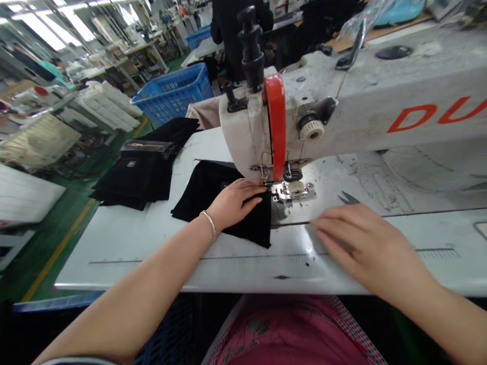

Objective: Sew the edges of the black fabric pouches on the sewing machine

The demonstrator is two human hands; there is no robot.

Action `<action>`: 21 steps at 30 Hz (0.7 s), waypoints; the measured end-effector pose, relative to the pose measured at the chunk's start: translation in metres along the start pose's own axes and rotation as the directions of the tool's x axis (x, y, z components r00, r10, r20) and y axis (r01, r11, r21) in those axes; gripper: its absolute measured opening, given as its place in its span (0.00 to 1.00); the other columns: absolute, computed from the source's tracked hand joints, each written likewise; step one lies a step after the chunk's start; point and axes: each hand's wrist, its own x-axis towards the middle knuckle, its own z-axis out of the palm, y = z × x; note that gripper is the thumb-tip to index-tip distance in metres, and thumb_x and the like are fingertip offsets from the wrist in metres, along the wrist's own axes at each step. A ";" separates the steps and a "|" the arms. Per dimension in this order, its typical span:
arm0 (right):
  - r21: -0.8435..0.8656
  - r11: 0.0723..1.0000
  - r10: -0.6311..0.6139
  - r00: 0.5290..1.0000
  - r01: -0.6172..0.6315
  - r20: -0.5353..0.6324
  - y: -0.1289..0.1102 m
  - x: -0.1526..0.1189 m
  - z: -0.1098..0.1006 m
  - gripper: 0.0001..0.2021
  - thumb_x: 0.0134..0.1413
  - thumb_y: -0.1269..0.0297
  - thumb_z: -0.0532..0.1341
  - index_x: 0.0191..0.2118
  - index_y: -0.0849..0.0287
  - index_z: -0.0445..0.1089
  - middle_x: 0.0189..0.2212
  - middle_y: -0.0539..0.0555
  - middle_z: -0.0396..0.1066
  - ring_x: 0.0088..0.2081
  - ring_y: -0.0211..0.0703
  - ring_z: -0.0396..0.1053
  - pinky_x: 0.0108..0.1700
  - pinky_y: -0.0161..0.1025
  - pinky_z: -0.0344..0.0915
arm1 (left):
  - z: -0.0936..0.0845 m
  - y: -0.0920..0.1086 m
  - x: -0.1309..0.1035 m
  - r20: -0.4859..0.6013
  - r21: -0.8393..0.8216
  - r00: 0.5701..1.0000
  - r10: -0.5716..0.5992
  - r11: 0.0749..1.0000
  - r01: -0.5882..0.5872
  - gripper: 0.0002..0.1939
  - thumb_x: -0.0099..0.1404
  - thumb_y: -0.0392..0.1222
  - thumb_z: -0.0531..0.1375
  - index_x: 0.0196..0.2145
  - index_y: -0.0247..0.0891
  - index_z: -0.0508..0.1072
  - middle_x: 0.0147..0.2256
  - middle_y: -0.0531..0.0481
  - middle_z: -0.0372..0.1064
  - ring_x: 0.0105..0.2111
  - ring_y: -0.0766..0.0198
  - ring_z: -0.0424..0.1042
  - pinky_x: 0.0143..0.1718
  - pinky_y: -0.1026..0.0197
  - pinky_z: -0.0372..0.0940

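Observation:
My left hand (238,203), a silver bracelet at its wrist, lies on a black fabric piece (205,190). Its fingers are stretched out flat, the tips close to the presser foot, with the thumb apart. The fabric's right edge reaches the metal plate and guide (292,191) beneath the sewing machine (247,126). Right of the needle area, my right hand (357,243) is closed and somewhat blurred above the table. Dark pointed blades (348,197), apparently of thread snips, stick out past its knuckles; the handle is mostly hidden in the hand.
A stack of black fabric pieces (133,177), the top one with a zipper (148,145), lies on the table's left. Behind it stands a blue plastic basket (177,91). The machine's arm (380,96) spans the right side. A person in dark clothes (228,40) is beyond.

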 end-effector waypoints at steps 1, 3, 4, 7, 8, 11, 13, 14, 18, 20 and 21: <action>-0.101 0.991 0.080 0.996 -0.083 -0.034 0.011 -0.004 -0.006 0.14 0.59 0.61 0.58 0.49 0.58 0.70 0.44 0.60 0.68 0.46 0.55 0.66 0.50 0.55 0.64 | -0.001 -0.005 0.001 0.009 -0.011 1.000 0.015 1.000 -0.015 0.15 0.69 0.42 0.56 0.51 0.39 0.73 0.47 0.47 0.73 0.50 0.59 0.70 0.54 0.52 0.65; -0.289 0.936 0.196 0.979 -0.203 -0.052 0.033 -0.013 -0.015 0.19 0.59 0.55 0.57 0.52 0.60 0.68 0.43 0.64 0.66 0.46 0.61 0.65 0.51 0.59 0.62 | -0.002 -0.016 0.005 0.023 -0.041 0.999 0.043 0.998 -0.042 0.14 0.69 0.42 0.56 0.50 0.42 0.74 0.46 0.48 0.74 0.48 0.60 0.72 0.54 0.53 0.66; -0.359 0.909 0.217 0.976 -0.212 -0.026 0.043 -0.018 -0.017 0.20 0.60 0.56 0.55 0.53 0.62 0.67 0.43 0.65 0.66 0.46 0.62 0.65 0.51 0.60 0.62 | -0.002 -0.020 0.007 0.030 -0.056 0.998 0.053 0.997 -0.051 0.14 0.69 0.42 0.56 0.50 0.43 0.74 0.45 0.49 0.75 0.47 0.60 0.73 0.53 0.53 0.67; -0.478 0.868 0.193 0.978 -0.131 0.083 0.061 -0.027 -0.019 0.18 0.63 0.62 0.50 0.52 0.63 0.67 0.41 0.64 0.68 0.44 0.61 0.66 0.50 0.56 0.63 | -0.001 -0.028 0.012 0.038 -0.086 0.997 0.067 0.994 -0.063 0.13 0.69 0.43 0.57 0.48 0.44 0.76 0.44 0.50 0.76 0.46 0.60 0.74 0.52 0.54 0.68; -0.498 0.857 0.196 0.977 -0.129 0.085 0.063 -0.026 -0.019 0.17 0.63 0.63 0.49 0.51 0.63 0.67 0.41 0.63 0.68 0.43 0.60 0.66 0.48 0.55 0.64 | -0.001 -0.029 0.012 0.034 -0.089 0.997 0.067 0.994 -0.064 0.13 0.68 0.43 0.57 0.48 0.44 0.76 0.44 0.50 0.76 0.45 0.60 0.74 0.51 0.54 0.68; -0.457 0.855 0.273 0.962 -0.246 -0.007 0.057 -0.009 -0.020 0.17 0.64 0.62 0.46 0.51 0.60 0.66 0.43 0.61 0.69 0.43 0.58 0.68 0.41 0.50 0.65 | 0.000 -0.029 0.012 0.014 -0.084 0.998 0.062 0.995 -0.061 0.13 0.68 0.43 0.57 0.48 0.44 0.76 0.44 0.50 0.76 0.45 0.60 0.74 0.50 0.55 0.69; -0.335 0.900 0.299 0.954 -0.281 0.003 0.046 0.014 -0.019 0.17 0.66 0.60 0.45 0.51 0.58 0.64 0.44 0.60 0.69 0.43 0.56 0.69 0.39 0.48 0.64 | 0.001 -0.027 0.011 0.010 -0.070 0.998 0.058 0.996 -0.058 0.13 0.69 0.43 0.57 0.48 0.43 0.76 0.43 0.50 0.77 0.44 0.61 0.74 0.49 0.55 0.69; -0.269 0.926 0.290 0.956 -0.266 0.051 0.040 0.027 -0.017 0.17 0.66 0.58 0.45 0.51 0.57 0.63 0.44 0.59 0.70 0.42 0.54 0.69 0.38 0.47 0.64 | 0.000 -0.026 0.010 0.007 -0.064 0.998 0.059 0.996 -0.058 0.13 0.69 0.43 0.57 0.48 0.43 0.76 0.43 0.50 0.77 0.44 0.61 0.74 0.49 0.55 0.68; -0.202 0.966 0.201 0.960 -0.161 0.194 0.023 0.074 0.002 0.16 0.64 0.53 0.50 0.49 0.58 0.64 0.44 0.57 0.69 0.36 0.49 0.69 0.32 0.41 0.60 | 0.000 -0.025 0.011 0.003 -0.051 0.998 0.062 0.997 -0.062 0.12 0.69 0.42 0.57 0.48 0.42 0.76 0.42 0.50 0.77 0.45 0.61 0.73 0.50 0.56 0.67; -0.206 0.972 0.155 0.968 -0.114 0.198 0.023 0.089 0.013 0.15 0.64 0.54 0.52 0.45 0.58 0.67 0.44 0.58 0.68 0.35 0.46 0.69 0.31 0.39 0.58 | 0.000 -0.025 0.011 0.012 -0.053 0.998 0.056 0.997 -0.055 0.12 0.69 0.42 0.57 0.48 0.42 0.76 0.42 0.50 0.77 0.45 0.61 0.73 0.50 0.56 0.67; -0.207 0.973 0.146 0.971 -0.105 0.192 0.024 0.093 0.019 0.14 0.64 0.55 0.51 0.43 0.58 0.69 0.44 0.58 0.67 0.35 0.45 0.68 0.30 0.39 0.57 | 0.000 -0.026 0.012 0.016 -0.055 0.999 0.051 0.997 -0.050 0.12 0.68 0.42 0.57 0.48 0.42 0.76 0.42 0.49 0.77 0.44 0.61 0.73 0.49 0.56 0.67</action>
